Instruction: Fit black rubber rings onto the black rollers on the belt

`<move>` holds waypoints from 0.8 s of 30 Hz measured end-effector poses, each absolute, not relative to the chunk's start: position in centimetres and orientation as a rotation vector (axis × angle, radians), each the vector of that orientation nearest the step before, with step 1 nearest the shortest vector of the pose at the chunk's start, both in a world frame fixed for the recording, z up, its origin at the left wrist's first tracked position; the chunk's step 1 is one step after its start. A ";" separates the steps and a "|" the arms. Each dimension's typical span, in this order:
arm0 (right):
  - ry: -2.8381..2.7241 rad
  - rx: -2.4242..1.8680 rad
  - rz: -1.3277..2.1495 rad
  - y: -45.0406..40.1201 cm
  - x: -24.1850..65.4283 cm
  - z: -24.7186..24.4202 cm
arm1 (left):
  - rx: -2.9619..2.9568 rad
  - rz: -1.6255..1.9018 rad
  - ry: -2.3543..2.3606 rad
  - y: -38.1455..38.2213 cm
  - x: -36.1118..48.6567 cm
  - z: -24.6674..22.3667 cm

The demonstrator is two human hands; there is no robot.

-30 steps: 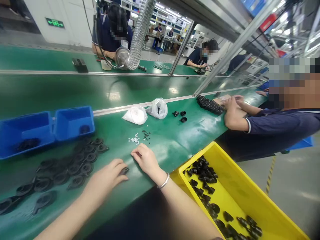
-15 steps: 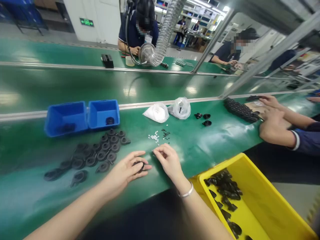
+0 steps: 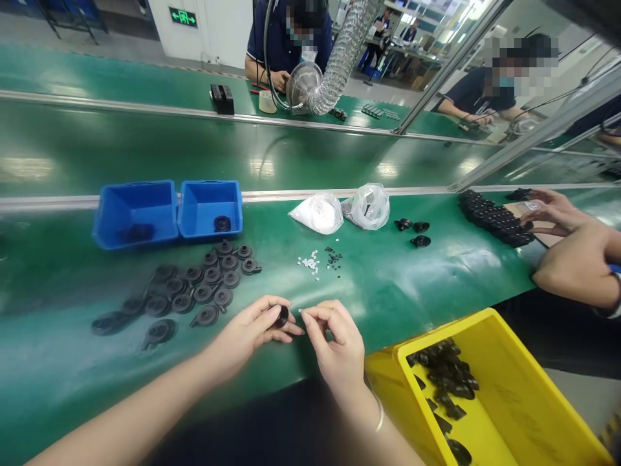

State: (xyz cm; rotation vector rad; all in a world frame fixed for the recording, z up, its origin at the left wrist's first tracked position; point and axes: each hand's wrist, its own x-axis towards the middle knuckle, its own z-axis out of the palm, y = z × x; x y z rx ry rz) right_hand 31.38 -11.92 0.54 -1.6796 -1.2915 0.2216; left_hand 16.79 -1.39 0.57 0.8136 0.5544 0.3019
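Note:
My left hand [image 3: 255, 331] grips a round black plastic part [image 3: 281, 316] between thumb and fingers, above the green bench. Close beside it, my right hand [image 3: 338, 340] pinches a tiny white piece [image 3: 301, 311] at the fingertips, a short gap from the black part. Beyond my hands lie a scatter of small white pieces [image 3: 309, 261] and a scatter of small black pieces [image 3: 334, 258]. Several black round parts with short side arms [image 3: 212, 275] are spread on the bench to the left of these.
Two blue bins [image 3: 136, 213] stand at the back left. Two plastic bags [image 3: 324, 215] lie behind the small pieces, with three black parts [image 3: 420, 241] further right. A yellow crate [image 3: 490, 317] holding black parts is at lower right. A co-worker's hands [image 3: 557, 210] work at far right.
My right hand has come down and turned, bringing the white piece close to the black part. My left hand has turned the black part. The view has shifted slightly.

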 end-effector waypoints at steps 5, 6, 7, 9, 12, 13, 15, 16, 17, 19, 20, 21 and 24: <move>-1.463 -1.650 0.197 -12.2 30.8 -0.1 | 0.881 0.317 0.529 -1.7 16.9 0.0; -1.501 -1.650 0.184 -12.2 30.7 -0.4 | 0.893 0.318 0.534 -1.8 16.9 -0.1; -1.540 -1.653 0.160 -12.2 30.7 -0.6 | 0.911 0.314 0.540 -1.9 16.9 -0.2; -1.619 -1.666 0.091 -12.1 30.6 -1.1 | 1.007 0.292 0.548 -2.0 16.8 -0.2; -1.716 -1.687 0.014 -12.1 30.7 -1.5 | 1.230 0.275 0.562 -2.0 16.8 -0.3; -1.734 -1.686 -0.002 -12.1 30.7 -1.6 | 1.284 0.273 0.564 -2.0 16.7 -0.3; -1.758 -1.685 -0.038 -12.0 30.7 -1.6 | 1.338 0.265 0.570 -1.9 16.7 -0.3; -1.768 -1.688 -0.056 -12.0 30.6 -1.6 | 1.352 0.259 0.577 -1.9 16.6 -0.3; -1.779 -1.696 -0.071 -12.0 30.6 -1.6 | 1.365 0.254 0.586 -1.9 16.6 -0.3; -1.802 -1.701 -0.079 -11.9 30.6 -1.5 | 1.385 0.255 0.600 -1.9 16.5 -0.4; -1.815 -1.694 -0.071 -11.9 30.6 -1.5 | 1.393 0.259 0.605 -2.0 16.4 -0.4; -1.828 -1.683 -0.057 -11.9 30.7 -1.5 | 1.403 0.261 0.607 -2.0 16.4 -0.4; -1.871 -1.661 -0.023 -11.9 30.9 -1.2 | 1.434 0.250 0.611 -2.0 16.4 -0.3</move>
